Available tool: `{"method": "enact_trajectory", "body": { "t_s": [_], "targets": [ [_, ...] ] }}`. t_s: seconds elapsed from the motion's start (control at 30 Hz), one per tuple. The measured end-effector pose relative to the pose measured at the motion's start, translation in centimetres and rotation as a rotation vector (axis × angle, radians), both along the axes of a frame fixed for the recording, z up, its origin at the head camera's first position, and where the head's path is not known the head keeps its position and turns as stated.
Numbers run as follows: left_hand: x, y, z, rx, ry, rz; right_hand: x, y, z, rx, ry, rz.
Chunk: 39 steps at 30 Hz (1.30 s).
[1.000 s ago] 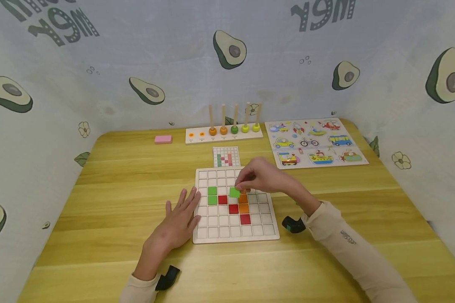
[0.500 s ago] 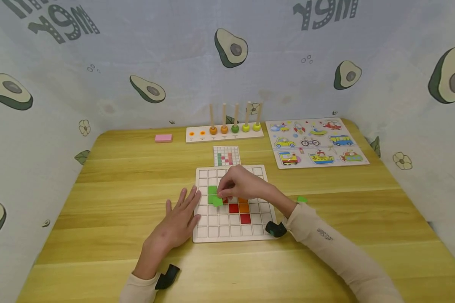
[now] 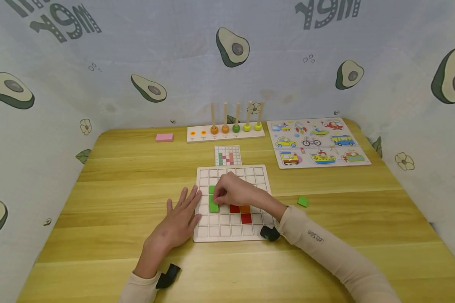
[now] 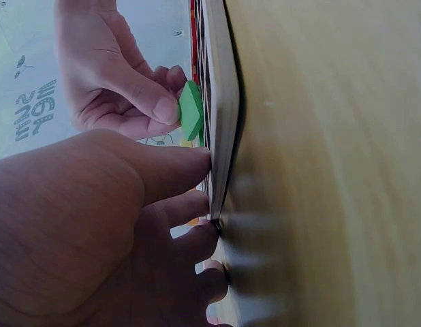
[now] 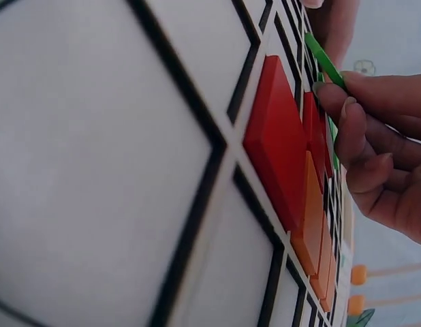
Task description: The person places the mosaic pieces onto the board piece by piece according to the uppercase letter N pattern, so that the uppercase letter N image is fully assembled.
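Observation:
My right hand [image 3: 235, 191] pinches a green square tile [image 4: 191, 111] between thumb and fingers. In the right wrist view the tile is tilted, one edge low over the grid. Beneath it is the white gridded board [image 3: 227, 240], where another green tile [image 3: 212, 189] sits in a cell just behind. Red tiles [image 5: 275, 143] and orange tiles [image 5: 309, 218] lie in cells further right, partly hidden by the right hand in the head view. My left hand [image 3: 176, 225] lies with fingers spread, fingertips touching the board's left edge.
A loose green tile [image 3: 303, 201] lies on the table right of the board. Behind the board is a small pattern card [image 3: 227, 155]. Further back stand a pink block [image 3: 164, 137], a peg stand with beads [image 3: 225, 134] and a picture puzzle board [image 3: 318, 143].
My right hand has carried the green tile leftward over the board and down to the cell in front of the green tiles. The loose green tile is now uncovered. My left hand stays put.

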<state>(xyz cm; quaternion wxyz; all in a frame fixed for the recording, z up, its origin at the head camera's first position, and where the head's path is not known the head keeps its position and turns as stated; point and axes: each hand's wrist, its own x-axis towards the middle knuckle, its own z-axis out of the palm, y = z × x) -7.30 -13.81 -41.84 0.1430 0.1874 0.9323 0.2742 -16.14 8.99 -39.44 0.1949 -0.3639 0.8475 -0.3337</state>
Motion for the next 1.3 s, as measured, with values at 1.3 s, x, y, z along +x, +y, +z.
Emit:
{"method": "enact_trajectory", "body": {
  "t_s": [1.3],
  "targets": [
    [0.1,-0.1,-0.1,0.015,0.008,-0.001,1.2,10.9,3.6,0.028,0.015,-0.035]
  ]
}}
